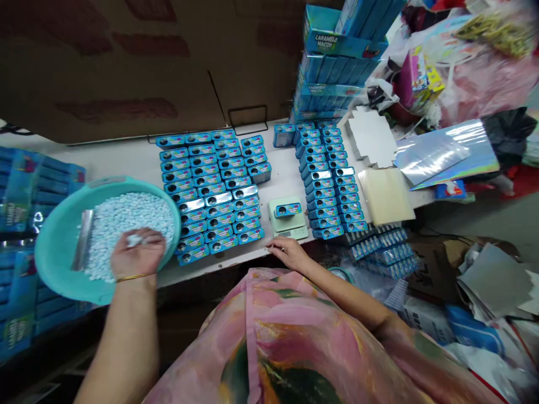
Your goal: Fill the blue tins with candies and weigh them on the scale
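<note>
My left hand [138, 251] is over a teal plastic basin [53, 252], palm up, with its fingers curled round a few pale blue candies [133, 240]. Small light-blue candies [130, 210] fill much of the basin, and a metal scoop [83, 240] leans inside it at the left. My right hand [290, 253] rests at the table's front edge, fingers slightly apart and holding nothing I can see. Just beyond it stands a small pale green scale [288, 227] with one blue tin [288, 210] on top.
Rows of blue tins [219, 207] stand between basin and scale; more tins [324, 179] stand to the right. Stacked display boxes [332, 84] rise behind them. White card sheets [373, 137] and cream sheets [386, 195] lie at the right. Brown cartons [126, 67] back the table.
</note>
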